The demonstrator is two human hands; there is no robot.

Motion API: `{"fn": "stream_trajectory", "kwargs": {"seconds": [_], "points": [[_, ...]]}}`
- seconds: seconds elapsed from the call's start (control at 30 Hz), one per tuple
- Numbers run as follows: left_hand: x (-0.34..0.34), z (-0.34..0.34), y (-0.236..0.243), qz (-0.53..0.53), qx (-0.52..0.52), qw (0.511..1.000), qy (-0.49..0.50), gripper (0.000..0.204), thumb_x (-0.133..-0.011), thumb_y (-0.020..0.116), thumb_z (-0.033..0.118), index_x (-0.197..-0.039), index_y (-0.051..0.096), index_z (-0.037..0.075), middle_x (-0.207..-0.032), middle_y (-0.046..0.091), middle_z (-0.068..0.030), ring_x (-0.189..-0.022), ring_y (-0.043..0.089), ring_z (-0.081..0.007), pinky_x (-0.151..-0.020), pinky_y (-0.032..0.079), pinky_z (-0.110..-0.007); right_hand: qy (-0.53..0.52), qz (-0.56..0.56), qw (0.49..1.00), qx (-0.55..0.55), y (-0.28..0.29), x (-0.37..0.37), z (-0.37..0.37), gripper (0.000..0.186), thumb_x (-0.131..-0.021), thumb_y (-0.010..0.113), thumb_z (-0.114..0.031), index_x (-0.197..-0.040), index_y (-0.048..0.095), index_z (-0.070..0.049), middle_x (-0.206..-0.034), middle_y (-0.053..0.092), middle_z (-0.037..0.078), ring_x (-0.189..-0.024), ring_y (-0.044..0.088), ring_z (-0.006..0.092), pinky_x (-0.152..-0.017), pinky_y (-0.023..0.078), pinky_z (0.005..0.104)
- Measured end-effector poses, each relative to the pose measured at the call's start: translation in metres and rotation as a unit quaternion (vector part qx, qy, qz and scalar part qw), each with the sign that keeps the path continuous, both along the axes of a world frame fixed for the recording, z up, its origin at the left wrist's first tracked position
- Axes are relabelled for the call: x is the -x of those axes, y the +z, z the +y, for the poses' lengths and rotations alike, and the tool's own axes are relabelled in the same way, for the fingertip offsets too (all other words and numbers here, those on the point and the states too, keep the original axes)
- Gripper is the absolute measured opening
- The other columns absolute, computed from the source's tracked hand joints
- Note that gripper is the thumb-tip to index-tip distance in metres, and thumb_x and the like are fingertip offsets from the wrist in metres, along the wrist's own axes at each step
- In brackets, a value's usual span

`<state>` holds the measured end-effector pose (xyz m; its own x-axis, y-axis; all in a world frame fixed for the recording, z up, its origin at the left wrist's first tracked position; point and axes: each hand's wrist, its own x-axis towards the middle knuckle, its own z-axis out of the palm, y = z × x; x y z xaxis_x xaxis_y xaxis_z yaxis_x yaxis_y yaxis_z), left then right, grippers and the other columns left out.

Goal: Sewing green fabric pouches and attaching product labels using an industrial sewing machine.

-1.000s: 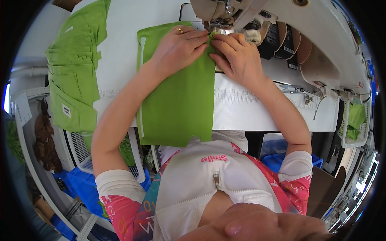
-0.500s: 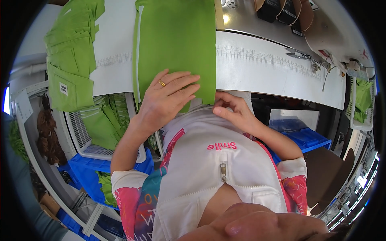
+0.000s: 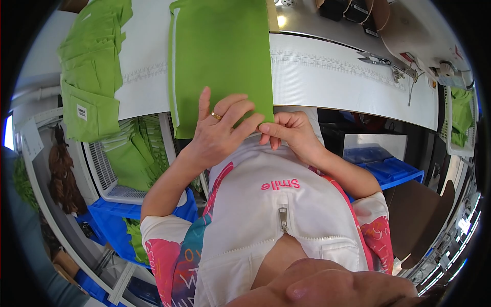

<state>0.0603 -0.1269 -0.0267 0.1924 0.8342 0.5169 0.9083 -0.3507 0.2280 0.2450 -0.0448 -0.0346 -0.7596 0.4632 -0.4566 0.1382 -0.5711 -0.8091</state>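
A flat green fabric piece (image 3: 220, 56) with a white strip along its left edge lies on the white tabletop, its near edge at my body. My left hand (image 3: 220, 125), a gold ring on one finger, is over the fabric's near edge. Its fingers are bent and apart, one raised, and its thumb is hidden. My right hand (image 3: 294, 130) pinches the near right corner of the green fabric between thumb and fingers. The left index fingertip is close to that pinch.
Overlapping green fabric pieces (image 3: 92, 77) hang at the table's left edge. Below stands a white basket (image 3: 105, 174) of green pieces above a blue crate (image 3: 110, 220). Thread snips (image 3: 376, 60) lie at the right of the ruler-marked white table (image 3: 327, 77); dark boxes are behind.
My right hand has moved up and left to pinch the fabric corner. My left hand has shifted slightly toward me, lifting and bending its fingers. The fabric's near right corner now lies straighter.
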Motion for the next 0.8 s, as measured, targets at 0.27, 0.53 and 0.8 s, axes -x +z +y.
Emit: {"fn": "stream_trajectory", "kwargs": {"seconds": [0.27,0.53,0.8], "points": [[-0.004,0.008,-0.008,-0.017,-0.054,0.998,-0.015,0.02,-0.071,0.066,0.014,-0.091,0.067,0.011,-0.093,0.057,0.0012,-0.088,0.059,-0.0134,-0.109,0.014,-0.051,0.01,-0.02,0.999,-0.038,0.01,-0.008,0.004,0.017,-0.087,0.065,-0.018,-0.085,0.068,-0.002,-0.077,0.068,0.006,-0.06,0.055,0.0051,-0.055,0.044,0.0202],[-0.006,0.01,0.0,-0.042,-0.071,0.997,-0.008,0.014,-0.07,0.069,0.008,-0.085,0.07,0.009,-0.084,0.059,0.0023,-0.076,0.06,-0.0123,-0.109,0.018,-0.048,-0.012,-0.036,0.637,-0.77,0.019,-0.023,0.023,0.019,-0.072,0.064,-0.009,-0.091,0.064,-0.005,-0.093,0.065,0.006,-0.072,0.057,0.0168,-0.062,0.043,0.0269],[0.002,0.013,0.006,-0.041,-0.036,0.998,-0.023,0.017,-0.069,0.067,0.008,-0.086,0.07,0.008,-0.093,0.062,0.0002,-0.084,0.059,-0.014,-0.104,0.028,-0.046,-0.003,0.048,0.59,-0.806,0.019,-0.004,0.024,0.027,-0.062,0.062,-0.009,-0.088,0.063,-0.002,-0.091,0.063,0.007,-0.074,0.056,0.0176,-0.063,0.041,0.0284]]}}
